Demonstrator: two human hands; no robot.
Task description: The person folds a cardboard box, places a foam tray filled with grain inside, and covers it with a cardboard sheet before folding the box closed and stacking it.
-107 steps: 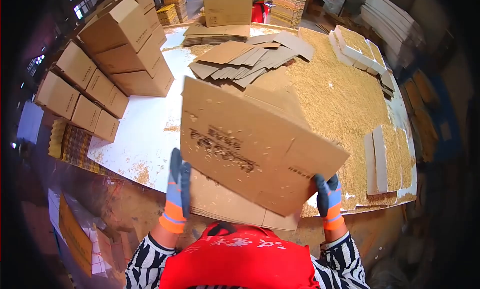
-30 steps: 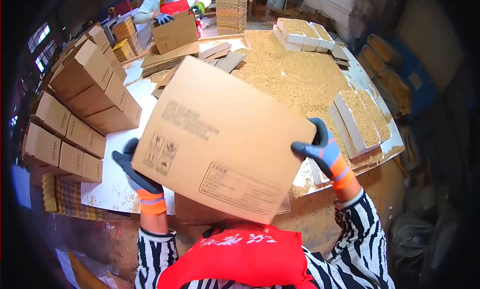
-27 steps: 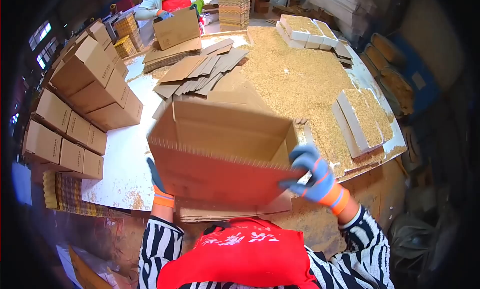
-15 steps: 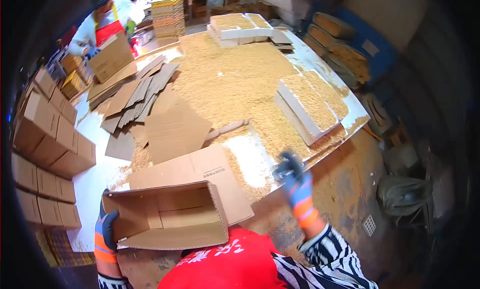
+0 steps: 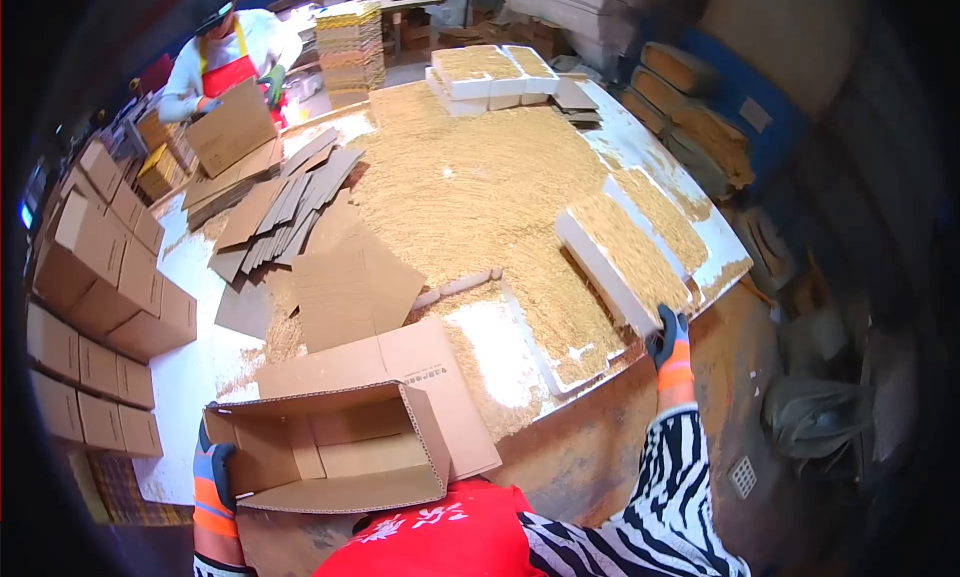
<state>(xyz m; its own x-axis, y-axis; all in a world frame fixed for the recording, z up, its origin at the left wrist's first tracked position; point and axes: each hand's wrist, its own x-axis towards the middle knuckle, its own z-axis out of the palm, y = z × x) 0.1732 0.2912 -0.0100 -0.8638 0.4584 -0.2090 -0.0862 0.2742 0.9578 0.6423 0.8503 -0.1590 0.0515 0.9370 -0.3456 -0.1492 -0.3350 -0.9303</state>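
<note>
My left hand (image 5: 215, 472), in a dark glove with an orange cuff, grips the left end of an open, empty cardboard box (image 5: 340, 447). The box lies tilted at the near edge, its opening facing up toward me. My right hand (image 5: 667, 337), gloved the same way, has its fingers closed on the near end of a white tray (image 5: 620, 267) filled with tan granules. That tray is raised at a slant beside another filled tray (image 5: 660, 222) on the right side of the table.
Tan granules (image 5: 480, 167) cover the table. Flat cardboard sheets (image 5: 355, 287) lie left of centre. Closed boxes (image 5: 110, 267) are stacked at far left. More white trays (image 5: 490, 77) stand at the back. A co-worker (image 5: 235, 52) handles cardboard at the upper left.
My right hand has moved right and forward from the table's near edge to the white tray. That tray has separated from its neighbour. The box in my left hand has shifted slightly down.
</note>
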